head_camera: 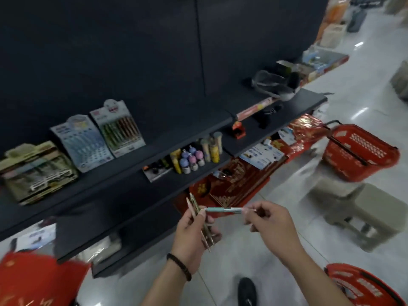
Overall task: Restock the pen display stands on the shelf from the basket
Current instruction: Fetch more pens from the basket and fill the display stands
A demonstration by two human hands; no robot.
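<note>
The left hand (191,234) grips a few olive pens (206,231), perhaps three; the right hand (269,224) pinches a pale blue pen (225,210) reaching the left fingertips, near the dark shelf (136,156).

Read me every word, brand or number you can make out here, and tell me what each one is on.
No text here can be read; the frame is blurred.
Blue-white display stand: print illegible.
Green-brown display stand: header print illegible.
Beige pens in left hand, teal pen in right hand: markings too small.
Blue-white cards below the shelf: blurred.
Far red basket: pale rim patch blurred.
</note>
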